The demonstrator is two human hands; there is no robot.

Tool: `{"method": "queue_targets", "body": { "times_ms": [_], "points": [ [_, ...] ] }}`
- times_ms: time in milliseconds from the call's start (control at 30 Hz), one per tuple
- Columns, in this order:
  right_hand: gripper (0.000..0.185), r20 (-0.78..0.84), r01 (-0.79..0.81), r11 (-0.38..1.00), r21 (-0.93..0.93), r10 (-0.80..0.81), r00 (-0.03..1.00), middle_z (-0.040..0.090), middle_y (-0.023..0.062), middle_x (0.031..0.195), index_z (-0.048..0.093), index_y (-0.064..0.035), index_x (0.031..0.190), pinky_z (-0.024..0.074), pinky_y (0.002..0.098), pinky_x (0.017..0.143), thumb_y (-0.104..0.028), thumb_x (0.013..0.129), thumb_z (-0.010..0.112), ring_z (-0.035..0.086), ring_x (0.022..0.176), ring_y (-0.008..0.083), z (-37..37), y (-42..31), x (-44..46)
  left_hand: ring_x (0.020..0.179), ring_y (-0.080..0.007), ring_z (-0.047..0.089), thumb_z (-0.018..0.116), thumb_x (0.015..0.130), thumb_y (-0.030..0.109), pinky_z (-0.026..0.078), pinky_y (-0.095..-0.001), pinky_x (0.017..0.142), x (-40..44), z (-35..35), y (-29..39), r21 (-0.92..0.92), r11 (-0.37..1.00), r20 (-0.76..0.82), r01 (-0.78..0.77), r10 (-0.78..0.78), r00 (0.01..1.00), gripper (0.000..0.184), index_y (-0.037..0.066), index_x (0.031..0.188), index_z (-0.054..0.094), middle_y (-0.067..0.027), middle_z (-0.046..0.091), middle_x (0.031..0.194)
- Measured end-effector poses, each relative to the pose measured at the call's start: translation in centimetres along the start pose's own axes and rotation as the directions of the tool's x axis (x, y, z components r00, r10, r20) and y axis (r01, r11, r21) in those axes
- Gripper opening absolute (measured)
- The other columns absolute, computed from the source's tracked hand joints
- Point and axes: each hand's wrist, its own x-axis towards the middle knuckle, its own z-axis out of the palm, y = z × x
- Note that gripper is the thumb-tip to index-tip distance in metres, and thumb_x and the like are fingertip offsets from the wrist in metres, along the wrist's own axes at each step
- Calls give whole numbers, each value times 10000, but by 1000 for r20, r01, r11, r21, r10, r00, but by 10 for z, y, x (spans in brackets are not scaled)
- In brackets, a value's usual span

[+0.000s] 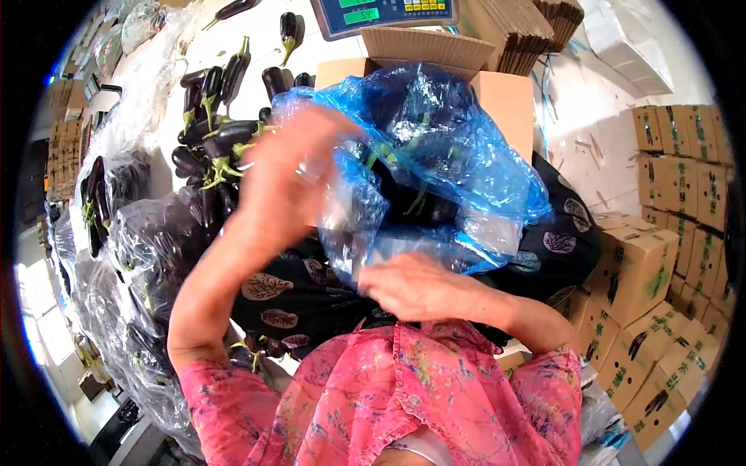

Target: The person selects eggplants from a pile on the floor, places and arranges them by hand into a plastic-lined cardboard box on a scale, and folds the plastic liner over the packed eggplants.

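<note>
In front of me an open cardboard box [503, 109] is lined with a blue plastic bag [497, 175]. Dark eggplants [400, 203] with green stems lie inside, partly covered by the bag's film. My left hand [299, 167] is raised over the bag's left side, smeared by motion, so its grip is unclear. Low at the near edge, my right hand [412, 286] has its fingers curled closed on the bag's film. More loose eggplants [221, 140] lie to the left of the box, several with their stems showing.
A digital scale [388, 17] stands beyond the box. Flattened cardboard [513, 35] is stacked behind it. Clear plastic sheeting [155, 248] covers more produce on the left. Printed cartons [633, 264] are piled on the right, near a white foam box [629, 50].
</note>
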Motion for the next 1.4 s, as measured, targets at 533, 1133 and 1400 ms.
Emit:
{"method": "queue_targets", "body": {
  "times_ms": [533, 1133, 1400],
  "points": [
    [331, -725, -682, 520, -514, 162, 670, 636, 229, 1055, 588, -7, 1215, 516, 485, 818, -148, 918, 633, 622, 974, 406, -171, 67, 5, 1135, -446, 592, 641, 834, 49, 492, -466, 988, 6, 111, -71, -59, 969, 367, 238, -200, 908, 587, -25, 1389, 465, -271, 618, 1219],
    [589, -295, -183, 623, -760, -80, 952, 576, 141, 1382, 566, -66, 1334, 410, 460, 1088, -44, 763, 710, 504, 1326, 315, -116, 71, 15, 1104, -381, 593, 585, 950, 274, 481, -433, 939, 4, 141, -102, 17, 998, 394, -60, 49, 918, 376, 58, 1257, 585, -216, 629, 1178],
    [508, -99, 74, 479, -875, -327, 940, 599, 128, 1351, 598, -86, 1306, 373, 468, 1145, -63, 811, 713, 514, 1325, 311, -145, 91, 1, 954, -354, 642, 630, 905, 317, 523, -444, 823, 31, 130, -110, 143, 977, 396, -160, 91, 914, 331, 80, 1135, 657, -189, 670, 1045]
  ]
}}
